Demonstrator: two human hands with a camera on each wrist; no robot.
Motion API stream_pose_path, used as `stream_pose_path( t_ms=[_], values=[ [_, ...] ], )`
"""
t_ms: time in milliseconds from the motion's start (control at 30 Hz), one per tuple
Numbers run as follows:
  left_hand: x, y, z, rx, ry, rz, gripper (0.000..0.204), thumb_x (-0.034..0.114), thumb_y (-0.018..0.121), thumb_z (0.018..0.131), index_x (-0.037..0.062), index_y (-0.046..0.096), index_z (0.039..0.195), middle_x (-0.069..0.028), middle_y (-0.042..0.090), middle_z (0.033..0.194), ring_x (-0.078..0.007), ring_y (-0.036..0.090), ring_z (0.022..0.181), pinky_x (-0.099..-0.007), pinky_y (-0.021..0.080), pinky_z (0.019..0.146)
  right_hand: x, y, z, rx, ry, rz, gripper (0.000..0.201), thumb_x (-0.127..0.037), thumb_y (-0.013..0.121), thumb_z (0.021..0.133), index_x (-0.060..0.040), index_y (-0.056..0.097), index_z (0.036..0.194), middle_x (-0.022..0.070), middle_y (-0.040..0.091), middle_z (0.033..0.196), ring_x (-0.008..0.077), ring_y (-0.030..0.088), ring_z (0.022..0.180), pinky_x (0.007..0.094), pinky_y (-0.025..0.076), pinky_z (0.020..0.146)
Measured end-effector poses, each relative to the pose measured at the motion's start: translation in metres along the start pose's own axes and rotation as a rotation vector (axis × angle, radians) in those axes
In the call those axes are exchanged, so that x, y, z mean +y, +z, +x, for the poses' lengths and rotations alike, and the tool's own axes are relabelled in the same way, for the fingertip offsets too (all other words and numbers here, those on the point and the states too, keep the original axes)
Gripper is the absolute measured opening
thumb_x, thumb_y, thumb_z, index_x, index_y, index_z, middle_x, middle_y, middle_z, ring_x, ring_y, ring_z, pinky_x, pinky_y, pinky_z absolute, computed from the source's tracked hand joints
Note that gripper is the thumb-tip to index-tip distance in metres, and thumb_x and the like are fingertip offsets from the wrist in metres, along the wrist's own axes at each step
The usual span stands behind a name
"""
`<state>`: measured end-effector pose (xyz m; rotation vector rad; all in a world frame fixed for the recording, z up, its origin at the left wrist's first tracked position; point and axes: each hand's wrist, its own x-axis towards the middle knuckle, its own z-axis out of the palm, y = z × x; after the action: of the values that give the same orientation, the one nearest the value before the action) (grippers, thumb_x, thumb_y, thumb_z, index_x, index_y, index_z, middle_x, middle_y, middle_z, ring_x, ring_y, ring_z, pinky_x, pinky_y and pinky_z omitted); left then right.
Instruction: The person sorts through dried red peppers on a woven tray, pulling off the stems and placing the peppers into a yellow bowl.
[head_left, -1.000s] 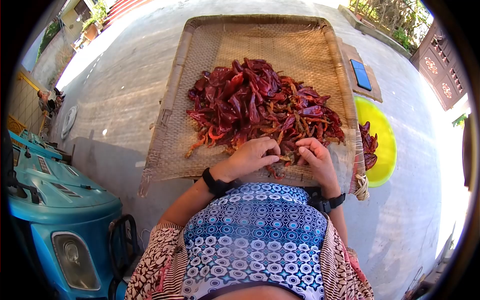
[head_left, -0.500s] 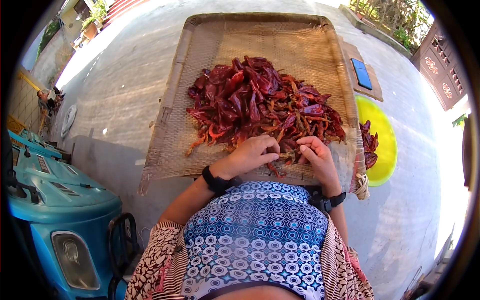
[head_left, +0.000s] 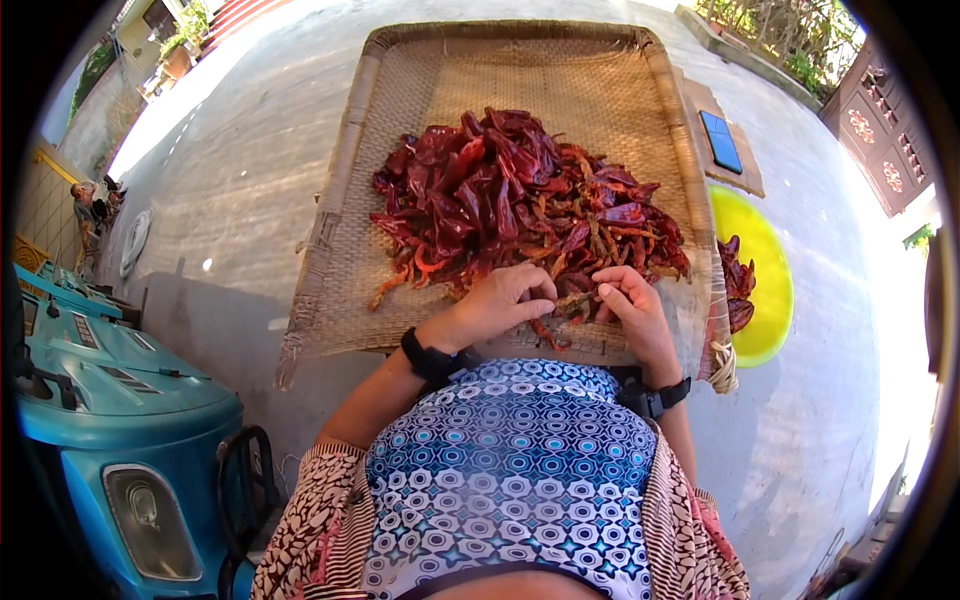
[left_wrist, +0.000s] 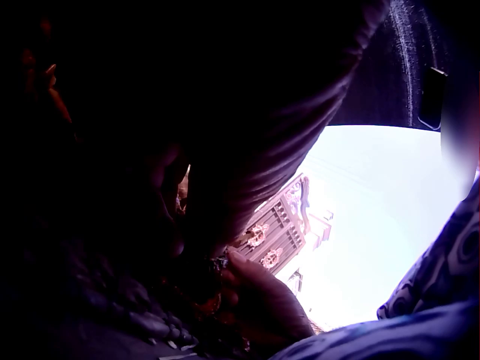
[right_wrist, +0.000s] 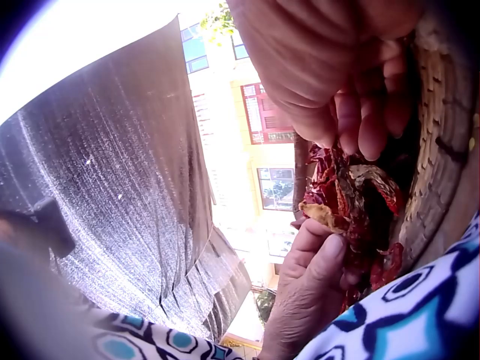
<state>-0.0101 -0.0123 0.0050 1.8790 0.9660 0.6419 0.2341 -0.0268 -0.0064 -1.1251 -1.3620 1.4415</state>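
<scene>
A person's left hand [head_left: 497, 303] pinches a pale dried chili [right_wrist: 324, 216], the grip of the right hand [head_left: 640, 315] beside it unclear, before a red chili heap [head_left: 480, 190] on a woven tray [head_left: 590, 90] whose raised rim [head_left: 510, 32] apparently prevents spills.

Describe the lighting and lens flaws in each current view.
Head: strong fisheye bowing, black corners, glare toward the right edge, peppers fairly crisp; left wrist: mostly near-black shadow, washed-out gate, blown-out white beside it; right wrist: overexposed white at upper left, light-flecked dark sheet, lower left edge blurred.
</scene>
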Motion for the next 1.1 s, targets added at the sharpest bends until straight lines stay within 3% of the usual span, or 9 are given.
stream_pose_path(
  t_ms=[100, 300, 500, 900, 1100],
  values=[
    [0.002, 0.000, 0.001, 0.018, -0.046, -0.058, 0.015, 0.013, 0.069, 0.086, 0.0029, 0.063, 0.096, -0.0073, 0.061, 0.086, -0.0164, 0.061, 0.075, -0.0300, 0.049, 0.066, 0.000, 0.000, 0.000, 0.007, -0.002, 0.001, 0.019, -0.016, 0.058, 0.096, -0.0029, 0.060, 0.110, -0.0012, 0.059, 0.087, 0.0060, 0.055, 0.071, 0.0205, 0.045, 0.064],
    [-0.011, 0.001, 0.001, -0.020, -0.019, -0.136, 0.011, 0.008, 0.063, 0.092, 0.0018, 0.060, 0.100, -0.0054, 0.062, 0.088, -0.0118, 0.065, 0.074, -0.0256, 0.052, 0.063, 0.001, 0.001, 0.001, 0.010, -0.002, 0.013, 0.019, -0.015, 0.058, 0.096, -0.0029, 0.060, 0.110, -0.0010, 0.059, 0.086, 0.0059, 0.055, 0.071, 0.0204, 0.045, 0.065],
    [-0.009, -0.001, 0.001, -0.036, -0.007, -0.115, 0.011, 0.008, 0.061, 0.093, 0.0015, 0.059, 0.101, -0.0058, 0.062, 0.088, -0.0133, 0.067, 0.074, -0.0266, 0.054, 0.064, 0.002, 0.002, 0.001, 0.011, 0.000, 0.030, 0.018, -0.015, 0.058, 0.096, -0.0027, 0.060, 0.110, -0.0014, 0.058, 0.086, 0.0055, 0.055, 0.071, 0.0196, 0.044, 0.065],
    [-0.007, -0.002, 0.000, 0.002, -0.057, -0.181, 0.012, 0.013, 0.066, 0.090, 0.0039, 0.063, 0.097, -0.0031, 0.061, 0.083, -0.0108, 0.057, 0.073, -0.0271, 0.048, 0.064, 0.000, 0.003, 0.001, 0.011, 0.001, 0.026, 0.018, -0.014, 0.057, 0.096, -0.0023, 0.060, 0.110, -0.0015, 0.058, 0.086, 0.0055, 0.053, 0.070, 0.0195, 0.044, 0.065],
    [-0.009, -0.004, 0.001, -0.037, -0.031, -0.124, 0.010, 0.011, 0.062, 0.093, 0.0039, 0.061, 0.101, -0.0027, 0.061, 0.088, -0.0088, 0.060, 0.077, -0.0253, 0.051, 0.067, 0.000, 0.003, 0.001, 0.002, 0.000, 0.038, 0.019, -0.013, 0.057, 0.096, -0.0018, 0.060, 0.110, -0.0015, 0.058, 0.086, 0.0054, 0.053, 0.071, 0.0194, 0.043, 0.066]
  ],
)
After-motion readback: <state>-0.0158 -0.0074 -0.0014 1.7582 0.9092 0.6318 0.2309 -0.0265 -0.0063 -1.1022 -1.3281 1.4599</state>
